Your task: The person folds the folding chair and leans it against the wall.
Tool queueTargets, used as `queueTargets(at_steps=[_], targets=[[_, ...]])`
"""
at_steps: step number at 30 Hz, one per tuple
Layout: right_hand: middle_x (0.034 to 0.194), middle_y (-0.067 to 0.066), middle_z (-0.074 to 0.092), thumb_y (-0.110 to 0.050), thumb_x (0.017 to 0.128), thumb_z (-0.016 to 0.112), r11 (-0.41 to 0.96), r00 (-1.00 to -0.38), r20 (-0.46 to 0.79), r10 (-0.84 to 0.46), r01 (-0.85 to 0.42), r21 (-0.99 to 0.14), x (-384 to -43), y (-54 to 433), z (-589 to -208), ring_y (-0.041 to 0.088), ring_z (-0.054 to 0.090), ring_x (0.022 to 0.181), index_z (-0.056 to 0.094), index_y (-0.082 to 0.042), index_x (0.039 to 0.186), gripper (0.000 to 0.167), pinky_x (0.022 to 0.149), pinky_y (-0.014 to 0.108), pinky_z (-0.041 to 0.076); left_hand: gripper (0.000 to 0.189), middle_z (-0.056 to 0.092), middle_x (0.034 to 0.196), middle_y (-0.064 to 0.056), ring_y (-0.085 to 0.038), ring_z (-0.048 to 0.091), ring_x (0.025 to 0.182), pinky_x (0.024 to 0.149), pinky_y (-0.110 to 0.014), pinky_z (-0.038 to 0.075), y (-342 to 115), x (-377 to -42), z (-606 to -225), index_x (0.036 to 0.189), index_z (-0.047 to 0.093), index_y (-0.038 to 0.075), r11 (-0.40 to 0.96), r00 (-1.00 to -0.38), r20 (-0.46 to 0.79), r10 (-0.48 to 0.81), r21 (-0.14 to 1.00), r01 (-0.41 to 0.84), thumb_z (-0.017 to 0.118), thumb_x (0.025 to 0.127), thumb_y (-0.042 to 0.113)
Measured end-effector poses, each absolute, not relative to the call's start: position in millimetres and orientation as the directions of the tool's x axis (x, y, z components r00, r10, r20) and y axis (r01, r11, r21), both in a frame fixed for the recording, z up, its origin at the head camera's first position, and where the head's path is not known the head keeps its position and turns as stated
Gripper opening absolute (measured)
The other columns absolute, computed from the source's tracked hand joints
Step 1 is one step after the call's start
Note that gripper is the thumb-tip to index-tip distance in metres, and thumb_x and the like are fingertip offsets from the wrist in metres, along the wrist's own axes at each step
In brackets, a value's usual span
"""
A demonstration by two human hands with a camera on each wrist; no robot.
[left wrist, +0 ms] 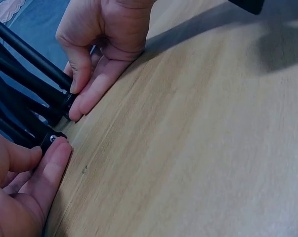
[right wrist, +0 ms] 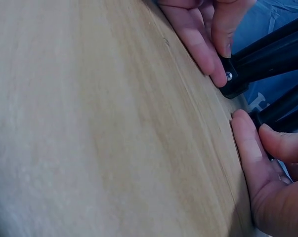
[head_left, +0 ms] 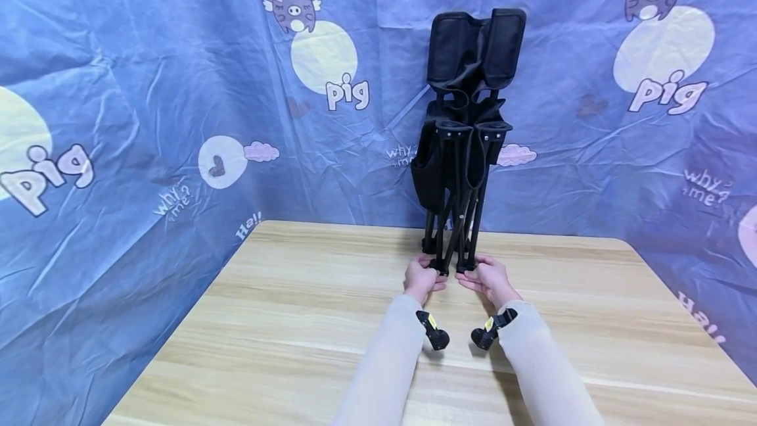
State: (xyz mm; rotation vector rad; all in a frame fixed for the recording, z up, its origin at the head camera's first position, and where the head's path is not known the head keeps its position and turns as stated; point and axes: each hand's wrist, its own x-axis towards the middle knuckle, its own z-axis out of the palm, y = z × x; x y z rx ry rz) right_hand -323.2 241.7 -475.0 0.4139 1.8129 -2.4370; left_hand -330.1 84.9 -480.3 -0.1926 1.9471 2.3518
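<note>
A black folding camp chair (head_left: 503, 51) stands folded upright on the wooden table, its padded armrests at the top and its bunched legs below. Low on the front left leg, my left hand (head_left: 421, 277) pinches the foot (left wrist: 52, 138) between thumb and fingers. My right hand (head_left: 489, 279) grips the front right foot (left wrist: 67, 103) the same way. Both hands lie close to the tabletop, fingers under or beside the feet; which of these is hidden. In the right wrist view, the right thumb (right wrist: 279, 140) presses the dark leg from above.
The pale wood-grain table (head_left: 284, 321) reaches back to a blue cloth backdrop (head_left: 195, 71) printed with pigs and words, which hangs behind and at both sides. A black wrist camera is strapped to each sleeve, the left one (head_left: 434, 332) and the right one (head_left: 487, 334).
</note>
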Motion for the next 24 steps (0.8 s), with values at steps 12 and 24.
queueTargets(at_steps=[12,24], targets=[[0.089,0.017,0.065,0.022,0.090,0.043,-0.318,-0.960,-0.263,0.096,0.220,-0.922,-322.6,239.6,-474.0,0.019,0.072,0.071,0.017,0.009,0.152,0.069,0.073,0.033,0.061,0.049,0.055,0.133,-0.030,-0.038,0.072,0.085,0.072,-0.038,0.061,84.8,-332.1,-485.5,0.135,0.046,-0.010,-0.240,-0.989,-0.140,-0.047,0.963,-0.125,0.055,0.088,-0.019],[0.108,0.024,0.060,0.021,0.092,0.044,-0.310,-0.970,-0.223,0.102,0.182,-0.933,-322.2,238.9,-476.0,0.017,0.072,0.071,0.020,0.012,0.150,0.063,0.074,0.030,0.060,0.045,0.054,0.136,-0.028,-0.035,0.072,0.087,0.075,-0.038,0.061,86.2,-332.9,-482.4,0.135,0.049,-0.008,-0.223,-0.986,-0.161,-0.052,0.964,-0.146,0.054,0.092,-0.016]])
